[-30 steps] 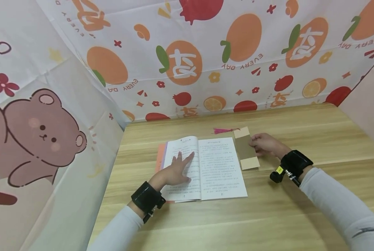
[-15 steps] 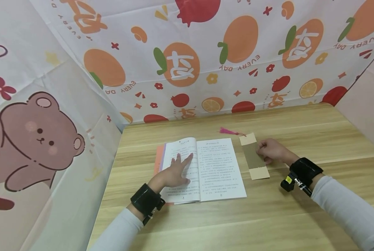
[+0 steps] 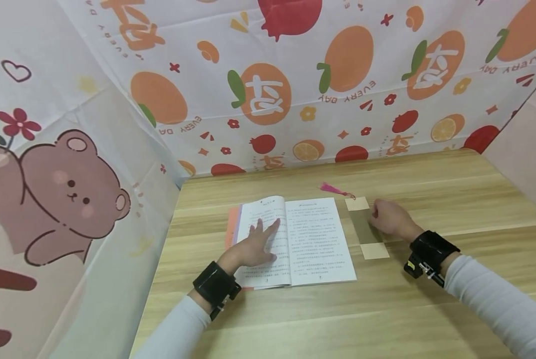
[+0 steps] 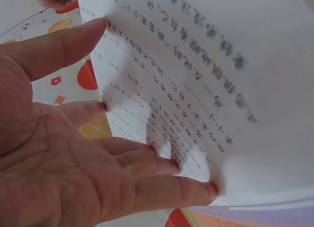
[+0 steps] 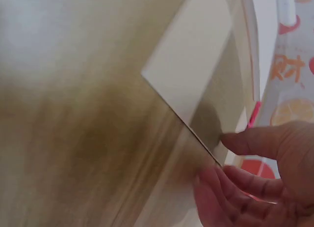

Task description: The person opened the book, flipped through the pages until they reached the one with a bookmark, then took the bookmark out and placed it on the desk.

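Observation:
An open book (image 3: 317, 244) with printed pages lies in the middle of the table. My left hand (image 3: 254, 247) rests on its left page with fingers spread, and the left wrist view shows the fingertips (image 4: 208, 190) against the paper. To the right of the book lies a flat bookmark (image 3: 361, 227), brown in the middle with pale ends, a pink tassel (image 3: 333, 188) at its far end. My right hand (image 3: 391, 218) pinches the bookmark's right edge. In the right wrist view the thumb (image 5: 245, 141) is on its face and the curled fingers are at the edge.
The wooden table (image 3: 295, 324) ends at the back against a fruit-printed cloth (image 3: 268, 94). A bear-printed cloth (image 3: 75, 194) hangs along the left side. An orange cover edge (image 3: 232, 224) shows beneath the book's left page.
My right hand has moved the bookmark to the right and slightly nearer, away from the book's edge, its tassel trailing along. My left hand has stayed on the page.

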### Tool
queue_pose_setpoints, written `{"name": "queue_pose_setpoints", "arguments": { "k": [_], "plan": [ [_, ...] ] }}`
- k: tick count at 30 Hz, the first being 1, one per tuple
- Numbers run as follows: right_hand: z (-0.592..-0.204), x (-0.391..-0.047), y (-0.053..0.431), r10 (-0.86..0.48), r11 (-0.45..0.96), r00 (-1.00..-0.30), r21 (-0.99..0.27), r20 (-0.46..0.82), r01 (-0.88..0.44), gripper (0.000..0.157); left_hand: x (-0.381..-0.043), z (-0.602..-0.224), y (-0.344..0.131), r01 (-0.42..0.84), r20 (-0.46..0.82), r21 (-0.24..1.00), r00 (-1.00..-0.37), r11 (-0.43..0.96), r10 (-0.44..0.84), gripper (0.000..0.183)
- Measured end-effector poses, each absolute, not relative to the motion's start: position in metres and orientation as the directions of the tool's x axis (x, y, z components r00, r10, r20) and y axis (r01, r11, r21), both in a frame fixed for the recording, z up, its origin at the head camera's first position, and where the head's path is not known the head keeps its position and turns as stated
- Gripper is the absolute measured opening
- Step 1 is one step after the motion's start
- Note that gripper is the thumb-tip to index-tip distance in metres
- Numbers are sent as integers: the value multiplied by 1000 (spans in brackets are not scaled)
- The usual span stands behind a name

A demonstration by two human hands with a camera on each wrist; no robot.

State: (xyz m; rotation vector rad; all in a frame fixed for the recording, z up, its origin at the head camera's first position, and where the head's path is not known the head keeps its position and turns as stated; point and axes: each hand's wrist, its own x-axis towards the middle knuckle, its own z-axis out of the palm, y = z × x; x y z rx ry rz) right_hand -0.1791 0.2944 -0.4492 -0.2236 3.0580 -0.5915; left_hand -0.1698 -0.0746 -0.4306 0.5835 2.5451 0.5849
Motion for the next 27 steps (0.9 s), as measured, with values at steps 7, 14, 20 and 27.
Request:
{"name": "queue_pose_setpoints", "arguments": {
  "k": [7, 14, 20, 27],
  "plan": [
    [-454, -153, 263, -450, 866, -873, -146, 190, -478, 31, -161, -431, -71, 305, -275, 461, -844, 834, 460, 79],
    [-449, -123, 238, -671, 725, -740, -243, -44, -644, 85, -136, -433, -83, 377, -175, 334, -876, 864, 449, 65],
    [-448, -117, 238, -665, 739, -738, -244, -112, -629, 98, -115, -431, -109, 498, -122, 305, -825, 812, 552, 89],
    [-443, -117, 233, -668, 739, -733, -233, -129, -633, 98, -98, -439, -132, 496, -51, 237, -852, 835, 520, 93]
  ]
}}
